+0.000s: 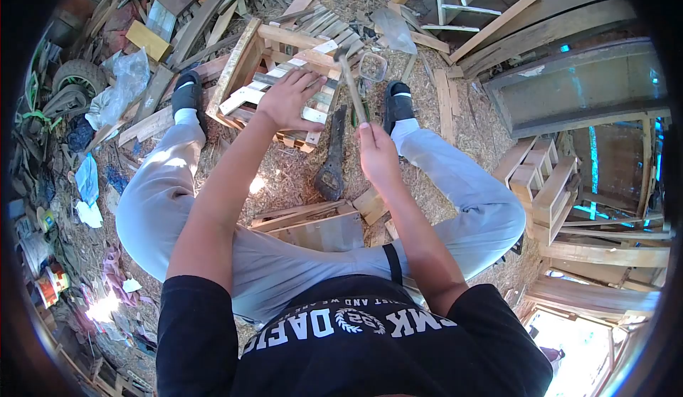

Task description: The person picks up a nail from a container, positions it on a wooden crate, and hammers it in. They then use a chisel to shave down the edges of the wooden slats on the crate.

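My left hand (290,104) lies with fingers spread on the slatted top of a small wooden crate (245,96). The slats are pale strips, some darker, laid side by side across the frame. My right hand (378,156) is wrapped round the wooden handle of a hammer (353,87), just right of the crate. The hammer's head points away from me and appears raised; it is slightly blurred. A dark, long-handled tool (331,173), perhaps a hatchet or saw, rests on the ground between crate and hammer. Any nail under my left hand is hidden.
A clear plastic tub (373,67) stands beyond the hammer. Loose slats (331,25) lie behind the crate. Another wooden box (316,230) sits between my legs. Stacked wooden frames (541,183) are at the right, with clutter and a wheel (78,77) at the left.
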A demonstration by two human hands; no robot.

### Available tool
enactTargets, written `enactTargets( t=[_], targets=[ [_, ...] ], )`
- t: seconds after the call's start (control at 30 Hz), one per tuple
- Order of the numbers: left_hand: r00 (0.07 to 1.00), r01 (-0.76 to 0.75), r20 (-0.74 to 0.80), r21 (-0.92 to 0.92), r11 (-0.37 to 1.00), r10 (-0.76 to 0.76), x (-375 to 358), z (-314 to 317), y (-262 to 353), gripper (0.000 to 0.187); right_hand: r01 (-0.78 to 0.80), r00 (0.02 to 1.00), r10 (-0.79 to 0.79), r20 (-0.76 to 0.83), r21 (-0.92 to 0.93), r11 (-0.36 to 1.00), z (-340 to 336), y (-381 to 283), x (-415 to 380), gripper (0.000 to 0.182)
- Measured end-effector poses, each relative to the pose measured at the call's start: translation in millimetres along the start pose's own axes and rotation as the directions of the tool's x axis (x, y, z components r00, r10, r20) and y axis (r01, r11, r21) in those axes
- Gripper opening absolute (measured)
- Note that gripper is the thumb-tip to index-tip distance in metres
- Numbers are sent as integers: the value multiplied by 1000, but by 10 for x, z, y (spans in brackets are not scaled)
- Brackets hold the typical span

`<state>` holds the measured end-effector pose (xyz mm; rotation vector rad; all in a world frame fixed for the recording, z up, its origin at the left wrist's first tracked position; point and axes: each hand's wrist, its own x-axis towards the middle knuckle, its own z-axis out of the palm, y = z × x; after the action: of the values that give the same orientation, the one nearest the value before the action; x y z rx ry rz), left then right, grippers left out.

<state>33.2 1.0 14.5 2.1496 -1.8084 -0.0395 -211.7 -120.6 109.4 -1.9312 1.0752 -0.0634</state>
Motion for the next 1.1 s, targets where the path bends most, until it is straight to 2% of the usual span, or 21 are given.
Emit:
enactTargets(
  t=[0.07, 0.13, 0.27, 0.37, 0.43, 0.47, 0.63, 0.67, 0.73, 0.87, 0.93, 1.03, 1.1],
  targets=[
    [1000, -5, -8, -7, 1000, 5, -8, 17, -2, 120, 54, 997, -52, -55, 50, 997, -20, -84, -79, 44],
    [1000, -15, -19, -11, 1000, 15, 1, 10, -7, 120, 80, 996, -80, -47, -6, 997, -41, -137, -136, 43],
    [1000, -13, 4, 25, 1000, 13, 15, 2, 2, 121, 79, 997, -76, 30, -124, 989, 63, 263, -1, 40],
    [1000, 1, 17, 15, 1000, -2, 8, -6, -2, 122, 34, 999, -34, -1, -55, 998, 41, 116, -91, 38],
    [1000, -1, 18, 1, 1000, 1, 8, -9, 9, 122, 52, 998, -50, -32, 81, 995, 20, -5, -161, 40],
    [1000, 1, 27, 3, 1000, -2, 14, -22, 15, 122, 55, 998, -52, -35, 82, 995, 31, -6, -168, 40],
    [1000, 3, 22, 18, 1000, -4, 17, -12, 16, 121, 133, 988, -146, -45, -210, 969, 137, 243, -35, 37],
    [1000, 7, 28, 23, 1000, -8, 26, -10, 11, 121, 136, 988, -148, -43, -210, 968, 132, 310, -12, 37],
    [999, 14, 41, 25, 1000, -15, 0, 0, 12, 121, 39, 999, -38, -9, 28, 999, 22, 35, -124, 38],
    [1000, 7, 30, 19, 1000, -7, 10, 11, 7, 121, 126, 990, -122, -77, 51, 991, -4, -75, -232, 40],
    [1000, 3, 24, 22, 1000, -4, 12, -2, 6, 122, 149, 982, -157, -107, -77, 986, 89, 56, -199, 39],
    [1000, -3, 18, 49, 999, 2, 14, 3, 4, 122, 151, 984, -165, -70, -166, 974, 145, 229, -85, 36],
    [1000, -2, 19, 37, 999, 2, 5, 32, -12, 122, 152, 985, -158, -62, -97, 984, 99, 142, -106, 37]
  ],
)
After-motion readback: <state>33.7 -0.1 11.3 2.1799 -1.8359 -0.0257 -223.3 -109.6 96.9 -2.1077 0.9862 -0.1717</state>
